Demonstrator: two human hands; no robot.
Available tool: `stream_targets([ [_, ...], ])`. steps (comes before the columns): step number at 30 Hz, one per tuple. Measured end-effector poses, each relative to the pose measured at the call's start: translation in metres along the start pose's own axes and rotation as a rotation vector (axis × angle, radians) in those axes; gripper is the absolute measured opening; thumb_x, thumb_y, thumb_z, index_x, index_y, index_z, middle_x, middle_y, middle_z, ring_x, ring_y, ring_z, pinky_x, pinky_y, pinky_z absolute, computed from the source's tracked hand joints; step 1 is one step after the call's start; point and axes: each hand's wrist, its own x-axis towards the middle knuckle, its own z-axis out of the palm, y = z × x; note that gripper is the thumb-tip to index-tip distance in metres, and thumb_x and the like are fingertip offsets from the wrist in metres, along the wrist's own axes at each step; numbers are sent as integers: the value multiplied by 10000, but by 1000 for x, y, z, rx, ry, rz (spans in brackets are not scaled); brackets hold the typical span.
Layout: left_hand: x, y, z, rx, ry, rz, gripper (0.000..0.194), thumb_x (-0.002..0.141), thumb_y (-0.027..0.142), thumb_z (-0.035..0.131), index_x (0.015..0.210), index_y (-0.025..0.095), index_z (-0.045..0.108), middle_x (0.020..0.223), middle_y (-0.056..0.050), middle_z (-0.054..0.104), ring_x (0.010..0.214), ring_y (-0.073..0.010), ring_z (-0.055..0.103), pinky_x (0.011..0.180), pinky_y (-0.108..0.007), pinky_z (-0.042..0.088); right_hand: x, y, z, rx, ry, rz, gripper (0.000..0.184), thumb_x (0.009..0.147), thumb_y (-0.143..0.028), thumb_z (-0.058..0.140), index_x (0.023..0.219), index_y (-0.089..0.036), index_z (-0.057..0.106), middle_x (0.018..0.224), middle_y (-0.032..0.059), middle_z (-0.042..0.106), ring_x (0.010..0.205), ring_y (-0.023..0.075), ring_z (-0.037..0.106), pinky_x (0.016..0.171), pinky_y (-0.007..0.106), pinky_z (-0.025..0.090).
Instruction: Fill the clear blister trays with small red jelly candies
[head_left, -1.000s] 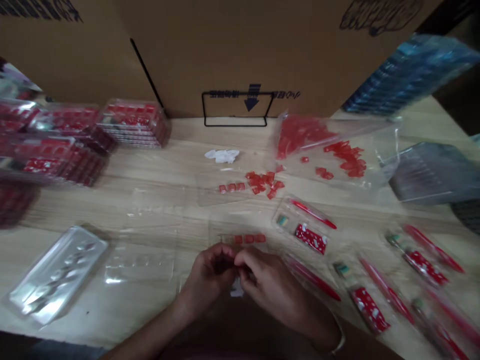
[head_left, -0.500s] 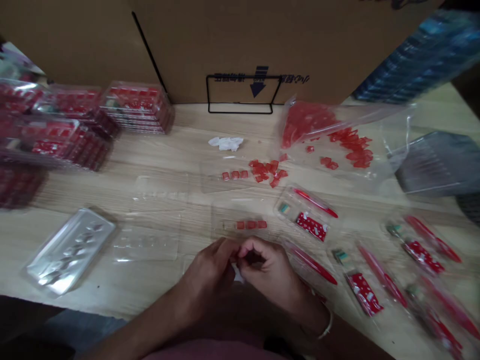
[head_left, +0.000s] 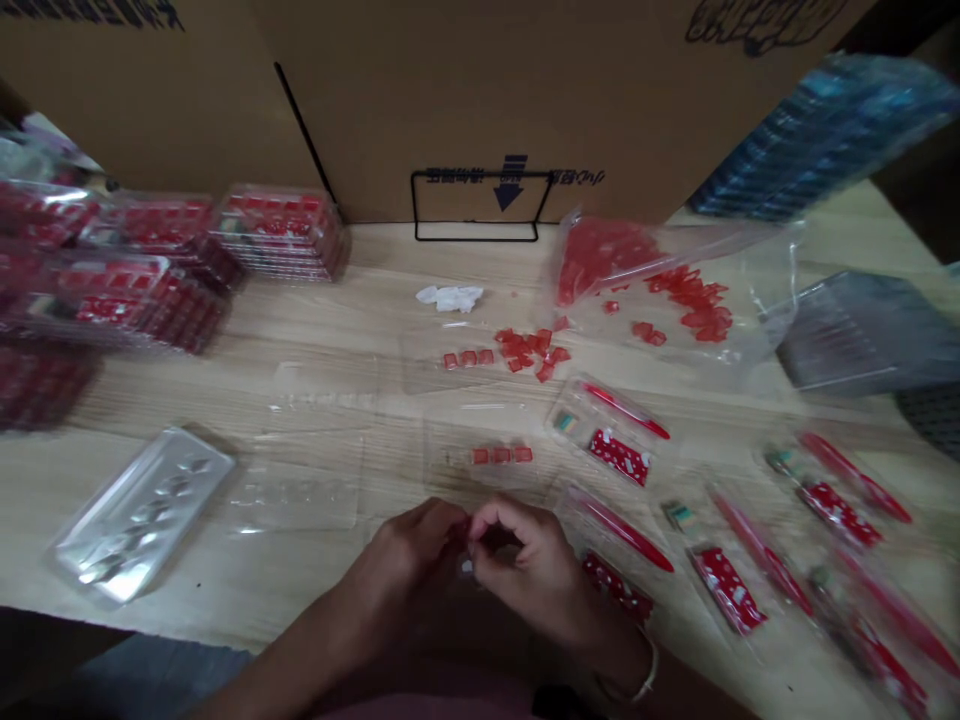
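Left hand (head_left: 411, 548) and right hand (head_left: 517, 560) pinched together on something tiny, can't tell what; three red squares (head_left: 501, 455) sit in a clear tray (head_left: 450, 462) just beyond, loads more loose in a bag (head_left: 742, 290) far right.

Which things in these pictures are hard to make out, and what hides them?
Head view:
Small white thing: mostly hidden by the left hand and right hand.
Red packs: blurred, cut off by the left edge.
Blue stack: blurred, cut off by the right edge.
Carton's print: cut off by the top edge.
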Motion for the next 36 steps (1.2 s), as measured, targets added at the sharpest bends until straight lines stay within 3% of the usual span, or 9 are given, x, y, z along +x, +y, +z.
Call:
stream_targets([
  [5,-2,-4,6,289,57,250,252,843,39,428,969,174,599,862,-76,682,735,-176,636,649,-281,528,2,6,2,167,-32,137,18,665,-166,532,659,-183,533,573,-48,520,524,84,461,497,189,375],
  [11,4,6,1,-178,161,14,138,843,96,504,816,177,613,685,-15,684,611,-129,653,560,-202,520,1,-1,-3,314,-33,182,109,754,-259,616,813,-194,550,721,-26,561,641,98,527,572,196,441],
  [16,-2,1,3,65,365,441,246,767,18,578,936,189,628,809,-47,700,679,-133,636,623,-227,516,0,-4,-5,519,-214,236,205,735,-294,703,881,-192,601,833,4,655,787,128,625,710,234,504],
  [18,-1,-1,4,102,433,473,274,763,-1,577,958,189,610,796,-45,679,682,-131,617,618,-227,509,3,-4,-7,503,-216,212,226,737,-296,711,924,-199,628,863,11,683,799,138,646,711,245,519],
  [21,8,-2,1,81,468,360,218,802,11,538,899,199,591,748,-23,630,696,-127,606,606,-213,499,17,-6,-16,258,-178,40,189,825,-273,632,1002,-214,662,934,29,710,835,154,665,729,270,534],
  [25,27,-15,-5,226,493,247,208,821,58,491,925,202,599,840,-40,644,795,-154,623,696,-262,526,47,-4,-28,-411,-147,-395,184,892,-130,525,1004,-191,657,970,58,710,898,175,648,823,321,505],
  [27,34,-27,-7,275,459,192,243,810,64,484,971,202,601,888,-49,659,827,-164,633,726,-282,537,60,1,-30,-702,-203,-506,188,902,-105,512,1019,-176,642,975,65,708,904,181,641,850,338,488],
  [31,41,-42,-9,294,381,200,230,807,74,492,940,204,627,905,-56,678,832,-171,647,734,-286,544,67,8,-24,-972,-255,-597,227,912,-132,525,1126,-150,597,1090,86,677,967,192,618,884,343,466],
  [36,46,-36,-13,314,384,168,167,780,70,506,803,194,614,780,-31,657,709,-163,633,638,-266,524,68,-1,-19,-1047,-253,-483,115,859,-131,593,958,-153,648,929,72,665,856,204,606,764,332,476],
])
